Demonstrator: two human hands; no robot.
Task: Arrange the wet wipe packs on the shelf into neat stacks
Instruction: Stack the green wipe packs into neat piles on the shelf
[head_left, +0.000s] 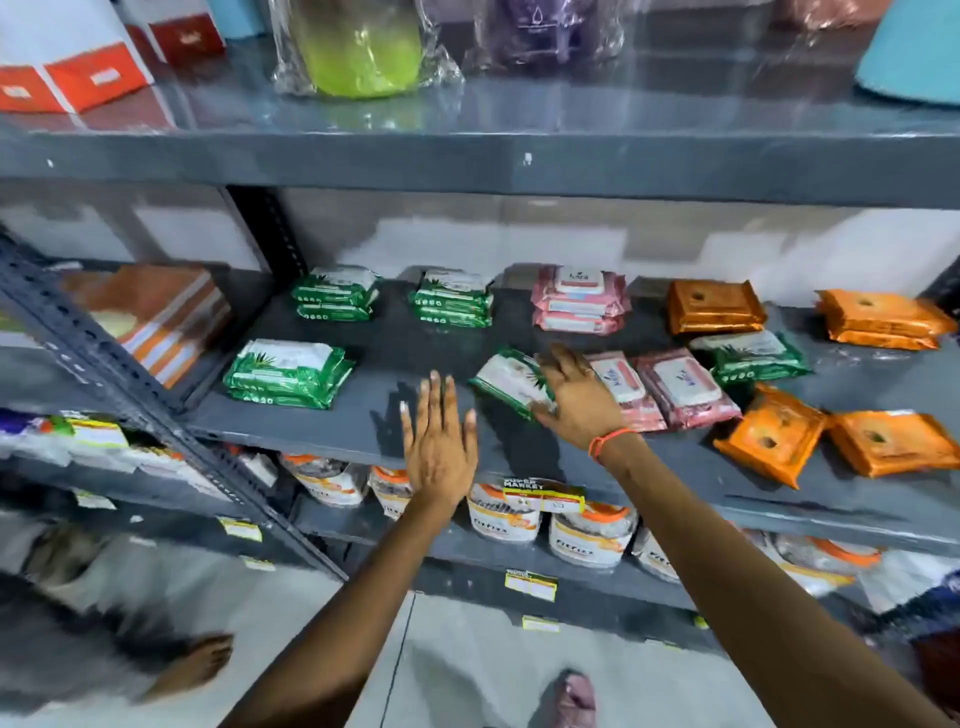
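Wet wipe packs lie on the grey middle shelf (395, 343). Green stacks sit at the back left (335, 293), back middle (451, 299) and front left (288, 374). A pink stack (579, 299) stands behind two loose pink packs (685, 387). Orange packs lie at the back right (714, 306), far right (883, 319) and front right (774, 434). Another green pack (753, 356) lies on the right. My right hand (576, 397) grips a tilted green pack (511, 382). My left hand (441, 436) hovers flat with spread fingers over the shelf's front edge, holding nothing.
The upper shelf carries red-and-white boxes (78, 73), a green item in plastic wrap (363, 49) and a purple wrapped item (540, 31). White-and-orange pouches (589, 532) fill the lower shelf. A slanted metal upright (130, 374) and striped boxes (156, 317) stand at left.
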